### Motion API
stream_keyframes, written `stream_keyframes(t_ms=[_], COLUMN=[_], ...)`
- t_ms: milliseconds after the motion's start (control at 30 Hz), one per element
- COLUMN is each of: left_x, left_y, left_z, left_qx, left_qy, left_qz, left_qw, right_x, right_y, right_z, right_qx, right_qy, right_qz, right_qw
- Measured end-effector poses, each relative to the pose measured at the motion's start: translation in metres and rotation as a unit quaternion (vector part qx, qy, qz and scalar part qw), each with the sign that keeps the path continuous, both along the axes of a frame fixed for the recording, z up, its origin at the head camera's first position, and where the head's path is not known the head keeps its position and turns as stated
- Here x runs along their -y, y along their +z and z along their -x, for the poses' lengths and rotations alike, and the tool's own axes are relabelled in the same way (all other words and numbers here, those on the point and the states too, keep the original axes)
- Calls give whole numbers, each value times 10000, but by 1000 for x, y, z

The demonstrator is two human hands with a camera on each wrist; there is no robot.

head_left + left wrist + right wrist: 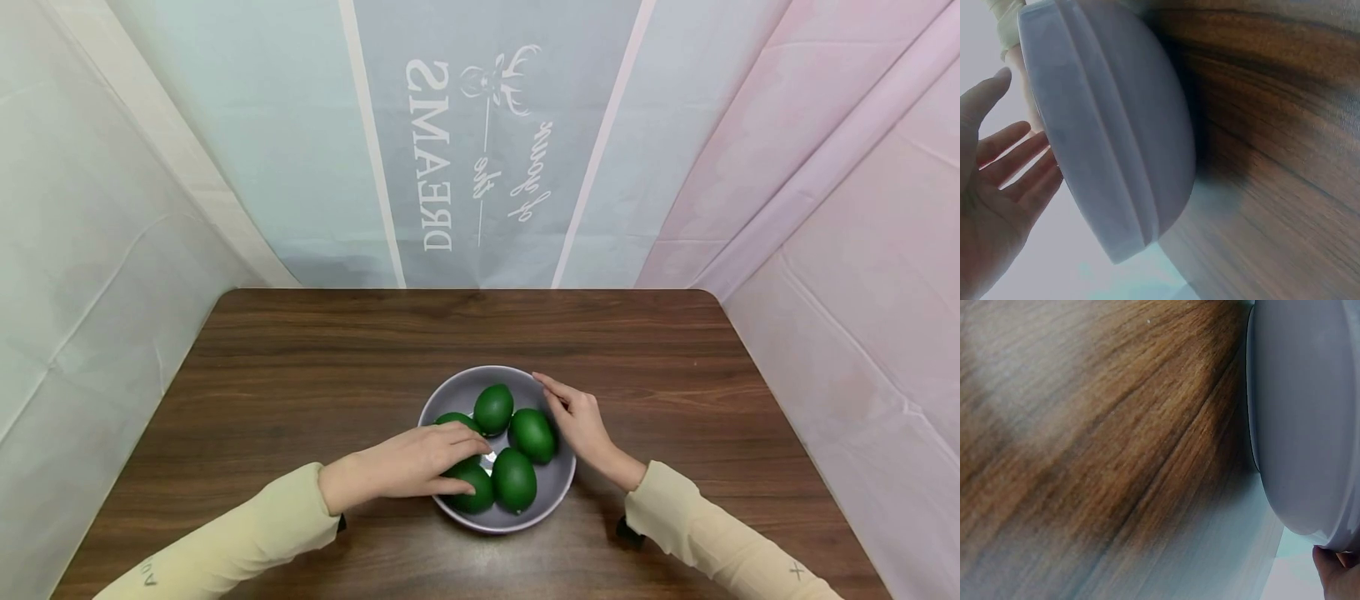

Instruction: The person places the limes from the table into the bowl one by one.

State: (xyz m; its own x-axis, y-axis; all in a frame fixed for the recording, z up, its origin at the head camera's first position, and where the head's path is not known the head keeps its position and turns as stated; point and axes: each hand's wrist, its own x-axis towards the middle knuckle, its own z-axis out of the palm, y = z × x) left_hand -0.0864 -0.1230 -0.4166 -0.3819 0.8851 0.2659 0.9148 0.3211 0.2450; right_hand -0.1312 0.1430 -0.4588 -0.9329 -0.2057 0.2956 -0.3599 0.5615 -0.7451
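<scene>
A grey bowl (555,500) stands on the table with several smooth green egg-shaped fruits (514,481) in it. My left hand (420,461) reaches over the bowl's left rim. Its fingers and thumb are spread and lightly bent above the two left fruits, the thumb overlapping the lower one (480,492). From the left wrist view, the left fingers (1032,159) look nearly straight beside the rim of the tilted-looking bowl (1110,125). My right hand (581,421) holds the bowl's right rim, thumb on the inner side; the right wrist view shows only its fingertips (1329,569) at the rim.
Dark wood-grain table (300,358) lies under the bowl. A hanging cloth (480,250) with mirrored lettering rises behind its far edge. Pale sheets hang at the left (112,292) and right (847,292) sides.
</scene>
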Motion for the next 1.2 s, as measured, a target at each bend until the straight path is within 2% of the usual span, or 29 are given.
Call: stream_keyframes(t_ms=[133,300,500,700,1033,1200], left_x=[1,1,3,4,6,8], left_y=[1,3,3,3,2,-1], left_z=[4,9,15,21,26,28], left_qx=[61,-57,85,57,254,423], left_qy=[97,291,562,699,930,1229], left_qz=[-166,-303,-505,-777,-1241,-1356], left_qw=[9998,9991,9971,9945,9876,9822], right_x=[0,0,0,0,0,0], right_y=[0,1,1,0,-1,1], right_z=[0,0,0,1,0,0], right_qx=[-13,-27,-19,-26,-124,-66], right_qy=[24,47,36,22,10,6], right_qz=[-29,-11,-14,-5,-40,-84], right_qw=[10000,10000,10000,10000,9999,9999])
